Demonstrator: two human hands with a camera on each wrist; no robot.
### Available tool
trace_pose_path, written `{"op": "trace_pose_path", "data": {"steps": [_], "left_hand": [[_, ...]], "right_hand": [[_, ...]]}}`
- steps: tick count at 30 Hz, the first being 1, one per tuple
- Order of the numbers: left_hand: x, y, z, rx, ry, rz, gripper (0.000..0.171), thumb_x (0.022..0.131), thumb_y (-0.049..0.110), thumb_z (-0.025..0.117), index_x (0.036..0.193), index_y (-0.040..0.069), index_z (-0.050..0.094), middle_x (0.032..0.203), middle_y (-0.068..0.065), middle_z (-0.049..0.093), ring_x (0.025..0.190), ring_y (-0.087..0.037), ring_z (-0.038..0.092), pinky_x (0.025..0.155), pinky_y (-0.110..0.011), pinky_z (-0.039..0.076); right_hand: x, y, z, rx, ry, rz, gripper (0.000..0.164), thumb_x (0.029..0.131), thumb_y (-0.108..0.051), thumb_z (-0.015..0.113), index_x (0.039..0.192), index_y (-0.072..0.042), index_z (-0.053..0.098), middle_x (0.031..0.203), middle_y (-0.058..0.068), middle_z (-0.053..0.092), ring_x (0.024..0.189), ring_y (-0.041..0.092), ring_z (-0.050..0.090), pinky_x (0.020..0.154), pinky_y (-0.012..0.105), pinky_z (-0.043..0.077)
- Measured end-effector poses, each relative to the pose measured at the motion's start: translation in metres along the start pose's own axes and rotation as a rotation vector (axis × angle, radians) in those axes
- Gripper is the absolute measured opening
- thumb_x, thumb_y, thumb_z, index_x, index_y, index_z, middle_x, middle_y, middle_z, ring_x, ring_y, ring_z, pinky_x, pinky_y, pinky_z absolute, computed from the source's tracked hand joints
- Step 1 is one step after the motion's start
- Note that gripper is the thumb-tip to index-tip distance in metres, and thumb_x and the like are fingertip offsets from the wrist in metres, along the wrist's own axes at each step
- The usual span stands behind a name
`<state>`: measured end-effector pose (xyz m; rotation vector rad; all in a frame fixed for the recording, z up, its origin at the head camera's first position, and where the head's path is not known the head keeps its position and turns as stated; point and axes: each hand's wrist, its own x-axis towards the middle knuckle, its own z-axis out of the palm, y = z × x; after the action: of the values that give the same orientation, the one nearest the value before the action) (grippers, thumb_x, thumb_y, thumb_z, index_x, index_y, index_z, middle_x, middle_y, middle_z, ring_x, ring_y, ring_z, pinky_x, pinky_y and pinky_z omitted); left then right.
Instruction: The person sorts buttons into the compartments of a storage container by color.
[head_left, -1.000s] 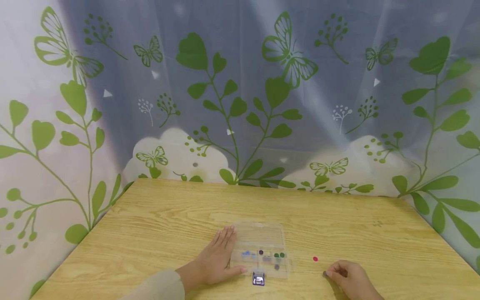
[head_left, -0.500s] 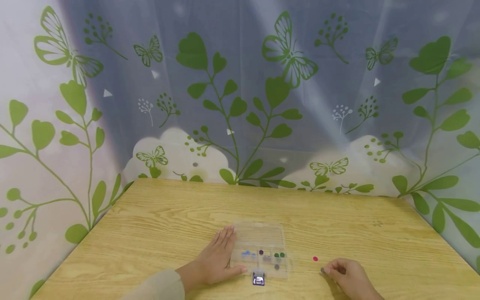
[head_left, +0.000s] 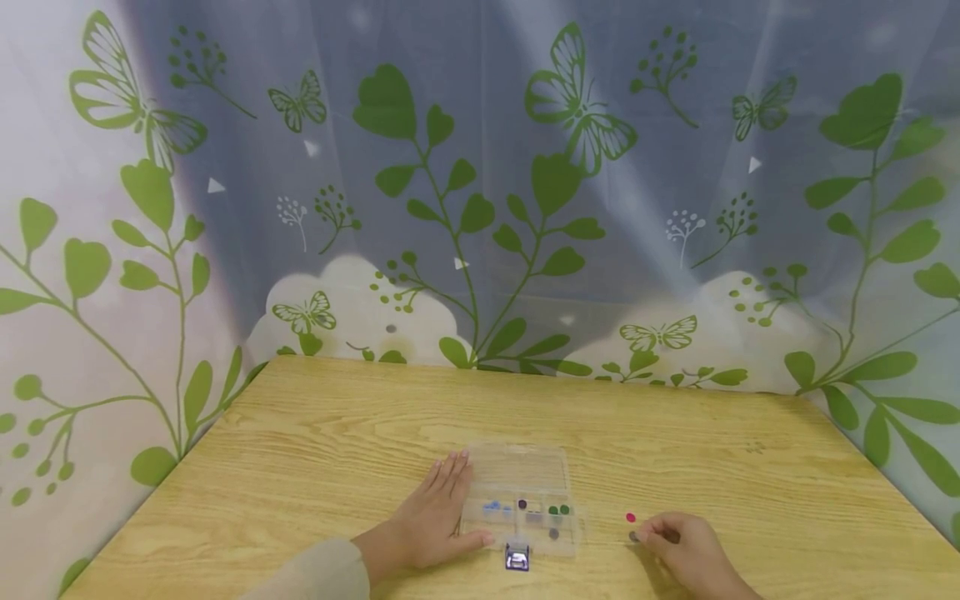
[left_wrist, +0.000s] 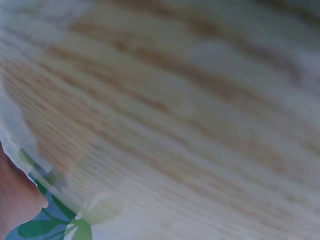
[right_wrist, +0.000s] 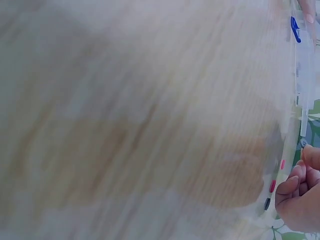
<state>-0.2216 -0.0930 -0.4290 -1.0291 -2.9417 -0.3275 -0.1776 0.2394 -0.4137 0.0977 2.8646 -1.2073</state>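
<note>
My right hand point(head_left: 693, 550) pinches a small dark round piece, like a button point(head_left: 633, 537), between thumb and fingertips. In the right wrist view the same dark piece point(right_wrist: 303, 143) shows at the fingertips. A red round piece point(head_left: 631, 517) lies on the table just beyond it. My left hand point(head_left: 435, 521) lies flat with straight fingers along the left side of a clear plastic compartment box point(head_left: 517, 471), its thumb at the front edge. Inside the box sit blue pieces point(head_left: 495, 507), a dark purple piece point(head_left: 522, 505), green pieces point(head_left: 558, 510) and a grey piece point(head_left: 554, 534).
The wooden table point(head_left: 360, 417) meets a printed curtain point(head_left: 480, 208) at the back. A purple-blue clip point(head_left: 517, 557) sits at the box's front edge. Faint small pieces or marks point(head_left: 755, 447) show at the table's far right.
My right hand has moved a little to the left and away from me with the dark round piece, nearer the red one. The left hand and box have stayed still.
</note>
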Motion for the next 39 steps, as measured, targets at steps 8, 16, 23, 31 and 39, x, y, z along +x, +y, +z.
{"op": "trace_pose_path", "data": {"steps": [8,16,23,31,39], "left_hand": [[0.000,0.000,-0.001,-0.008,0.000,0.004,0.092,0.090,0.063,0.034,0.144,-0.009,0.017,0.152,-0.027,0.011,0.142,-0.038,0.013,0.117,-0.047,0.017],[0.001,0.000,0.001,0.007,0.001,0.002,0.092,0.090,0.064,0.033,0.144,-0.009,0.017,0.152,-0.027,0.011,0.142,-0.038,0.013,0.117,-0.046,0.016],[0.001,-0.001,0.001,0.009,-0.006,-0.002,0.093,0.090,0.065,0.032,0.144,-0.008,0.017,0.153,-0.026,0.010,0.142,-0.037,0.013,0.117,-0.047,0.016],[0.001,-0.001,0.002,0.011,-0.012,-0.007,0.094,0.089,0.066,0.031,0.145,-0.007,0.015,0.153,-0.025,0.009,0.143,-0.036,0.012,0.117,-0.046,0.015],[0.001,0.000,-0.001,-0.006,-0.015,0.000,0.092,0.090,0.064,0.033,0.144,-0.008,0.016,0.153,-0.026,0.009,0.142,-0.037,0.012,0.117,-0.047,0.016]], "right_hand": [[0.001,-0.007,0.005,0.055,-0.032,-0.037,0.013,0.087,-0.012,0.062,0.085,0.001,0.066,0.074,0.001,0.062,0.059,0.005,0.046,0.052,0.018,0.043],[0.004,-0.013,0.009,0.034,0.020,-0.022,0.008,0.085,-0.008,0.064,0.083,-0.002,0.068,0.087,0.004,0.069,0.074,0.007,0.055,0.060,0.018,0.044],[0.004,-0.019,0.013,0.070,0.005,-0.012,0.007,0.085,-0.003,0.061,0.082,-0.003,0.068,0.080,0.002,0.067,0.073,0.010,0.053,0.061,0.019,0.043],[0.006,-0.024,0.017,0.093,-0.025,-0.051,0.008,0.085,-0.006,0.062,0.083,0.000,0.067,0.077,0.002,0.065,0.065,0.008,0.049,0.056,0.019,0.042],[0.006,-0.030,0.020,0.118,-0.048,-0.081,0.011,0.087,-0.008,0.061,0.086,0.001,0.067,0.075,0.002,0.063,0.064,0.008,0.045,0.055,0.018,0.040]]}}
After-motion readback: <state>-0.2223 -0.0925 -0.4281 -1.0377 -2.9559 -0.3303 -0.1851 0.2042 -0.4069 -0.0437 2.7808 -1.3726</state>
